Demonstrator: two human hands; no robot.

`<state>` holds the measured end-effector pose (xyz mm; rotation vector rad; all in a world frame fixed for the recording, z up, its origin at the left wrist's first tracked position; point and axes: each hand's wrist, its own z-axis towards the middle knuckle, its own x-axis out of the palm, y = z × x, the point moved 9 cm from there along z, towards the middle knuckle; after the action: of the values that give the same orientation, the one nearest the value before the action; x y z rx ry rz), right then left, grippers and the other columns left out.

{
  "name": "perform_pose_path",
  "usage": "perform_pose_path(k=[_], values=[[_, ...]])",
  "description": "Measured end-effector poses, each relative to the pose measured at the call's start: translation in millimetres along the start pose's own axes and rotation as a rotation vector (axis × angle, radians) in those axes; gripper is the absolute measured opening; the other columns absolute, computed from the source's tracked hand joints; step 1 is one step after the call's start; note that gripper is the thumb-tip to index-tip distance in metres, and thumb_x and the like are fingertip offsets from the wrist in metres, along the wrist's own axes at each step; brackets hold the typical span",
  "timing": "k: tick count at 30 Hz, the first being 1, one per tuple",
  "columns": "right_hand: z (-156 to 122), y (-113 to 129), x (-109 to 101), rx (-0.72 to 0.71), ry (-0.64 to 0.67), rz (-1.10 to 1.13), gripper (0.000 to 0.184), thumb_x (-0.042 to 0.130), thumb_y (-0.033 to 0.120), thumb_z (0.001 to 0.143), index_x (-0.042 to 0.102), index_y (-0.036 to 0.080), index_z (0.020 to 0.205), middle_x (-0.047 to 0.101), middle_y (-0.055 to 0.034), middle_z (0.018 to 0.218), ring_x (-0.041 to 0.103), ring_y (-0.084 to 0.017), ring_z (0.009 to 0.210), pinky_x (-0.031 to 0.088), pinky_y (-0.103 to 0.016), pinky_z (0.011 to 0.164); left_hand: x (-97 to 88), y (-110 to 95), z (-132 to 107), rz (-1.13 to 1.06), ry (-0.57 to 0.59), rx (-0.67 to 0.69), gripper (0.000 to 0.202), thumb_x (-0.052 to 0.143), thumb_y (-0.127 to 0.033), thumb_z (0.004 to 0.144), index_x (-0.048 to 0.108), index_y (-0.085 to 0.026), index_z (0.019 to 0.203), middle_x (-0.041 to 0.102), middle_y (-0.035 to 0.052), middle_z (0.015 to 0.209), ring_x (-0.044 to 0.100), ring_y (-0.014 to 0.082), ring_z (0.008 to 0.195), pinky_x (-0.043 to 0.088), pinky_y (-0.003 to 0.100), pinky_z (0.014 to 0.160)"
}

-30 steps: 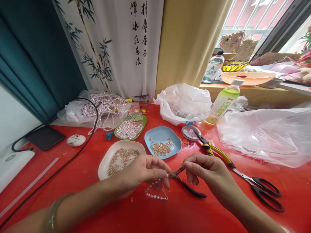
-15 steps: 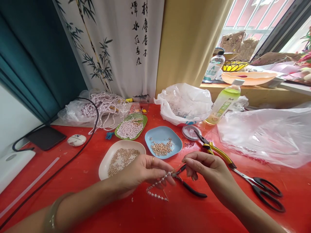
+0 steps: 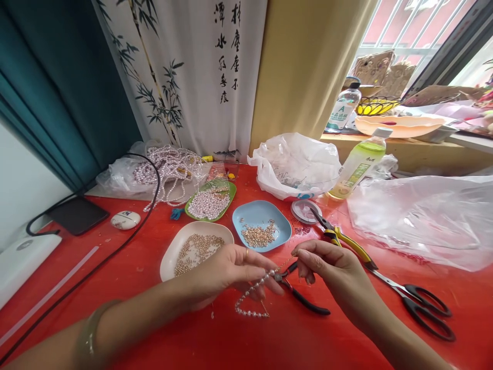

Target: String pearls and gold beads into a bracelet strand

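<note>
My left hand (image 3: 231, 270) pinches a short pearl bead strand (image 3: 250, 300) whose loose end loops down onto the red table (image 3: 292, 339). My right hand (image 3: 327, 270) pinches the thin wire end of that same strand, fingertips close to the left hand's. Small black-handled pliers (image 3: 306, 301) lie on the table just below and between both hands. A white dish of gold beads (image 3: 194, 249) sits right behind my left hand. A blue dish of gold findings (image 3: 261, 232) is behind the gap between my hands.
Yellow-handled pliers (image 3: 344, 242) and black scissors (image 3: 421, 303) lie to the right. A green dish of pearls (image 3: 210, 201), pearl strands (image 3: 165, 169), plastic bags (image 3: 419, 216), a green bottle (image 3: 358, 164), a black cable (image 3: 115, 246) and a dark tablet (image 3: 77, 215) crowd the table.
Both hands stay pinched on the strand. The left fingertips have slid a little rightward along it. The view shifted slightly.
</note>
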<state>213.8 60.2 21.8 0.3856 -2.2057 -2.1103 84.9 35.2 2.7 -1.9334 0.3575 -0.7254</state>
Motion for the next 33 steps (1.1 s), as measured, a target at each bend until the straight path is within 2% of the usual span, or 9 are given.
perform_pose_path(k=[4,9,16,21,24,26,30,33], values=[[0,0,-2,-0.013,-0.029,-0.03,0.022,0.059,0.037,0.073,0.06,0.016,0.066,0.056,0.0011,0.052,0.049,-0.009,0.048,0.041,-0.021,0.048,-2.6,1,1,0.046,-0.014,-0.003,0.018,0.063,-0.027,0.069,0.065,-0.014,0.082,0.069,0.0073,0.078,0.058,0.0097,0.062,0.044,0.023,0.065],[-1,2,-2,-0.01,-0.042,-0.046,0.02,0.06,0.036,0.073,0.059,0.017,0.065,0.057,0.0015,0.053,0.05,-0.009,0.049,0.042,-0.021,0.049,-14.3,-2,3,0.095,-0.133,0.019,0.018,0.068,-0.027,0.063,0.064,-0.014,0.074,0.069,0.006,0.075,0.059,0.0127,0.069,0.043,0.024,0.065],[2,0,-3,-0.013,-0.049,-0.133,0.023,0.056,0.039,0.074,0.058,0.017,0.066,0.057,0.0007,0.054,0.051,-0.011,0.05,0.044,-0.023,0.051,-18.5,-2,5,0.103,-0.174,0.033,0.016,0.07,-0.025,0.059,0.062,-0.014,0.068,0.067,0.0031,0.067,0.058,0.0116,0.063,0.041,0.024,0.064],[7,3,-10,-0.144,-0.119,-0.415,0.023,0.05,0.039,0.078,0.059,0.019,0.083,0.063,-0.0048,0.081,0.057,-0.016,0.071,0.047,-0.028,0.062,-25.8,-10,2,0.104,-0.237,0.084,0.014,0.068,-0.024,0.061,0.06,-0.014,0.066,0.066,0.0025,0.063,0.053,0.0093,0.057,0.039,0.022,0.057],[8,15,-27,-0.24,-0.225,-0.603,0.019,0.048,0.036,0.08,0.058,0.02,0.085,0.063,-0.0048,0.086,0.058,-0.017,0.073,0.046,-0.029,0.062,-30.8,-17,0,0.131,-0.285,0.116,0.014,0.068,-0.024,0.061,0.06,-0.013,0.066,0.065,0.0026,0.063,0.052,0.0091,0.056,0.039,0.022,0.058],[7,27,-46,-0.292,-0.333,-0.737,0.017,0.047,0.033,0.08,0.057,0.021,0.084,0.064,-0.0048,0.083,0.058,-0.018,0.07,0.045,-0.029,0.062,-33.6,-21,-2,0.135,-0.312,0.13,0.015,0.069,-0.024,0.061,0.06,-0.013,0.066,0.064,0.0027,0.064,0.052,0.0091,0.058,0.039,0.022,0.059],[7,42,-93,-0.254,-0.58,-1.015,0.018,0.047,0.034,0.077,0.059,0.021,0.081,0.065,-0.005,0.084,0.059,-0.019,0.064,0.041,-0.029,0.056,-37.9,-22,-2,0.109,-0.344,0.134,0.015,0.069,-0.025,0.061,0.06,-0.014,0.065,0.064,0.0022,0.063,0.053,0.01,0.059,0.039,0.023,0.061],[8,45,-116,-0.208,-0.636,-1.144,0.019,0.044,0.032,0.078,0.06,0.021,0.08,0.065,-0.0044,0.085,0.059,-0.019,0.063,0.038,-0.028,0.053,-40.1,-21,-3,0.098,-0.358,0.119,0.017,0.07,-0.026,0.061,0.059,-0.014,0.067,0.065,0.0025,0.066,0.054,0.0103,0.061,0.039,0.023,0.063]])
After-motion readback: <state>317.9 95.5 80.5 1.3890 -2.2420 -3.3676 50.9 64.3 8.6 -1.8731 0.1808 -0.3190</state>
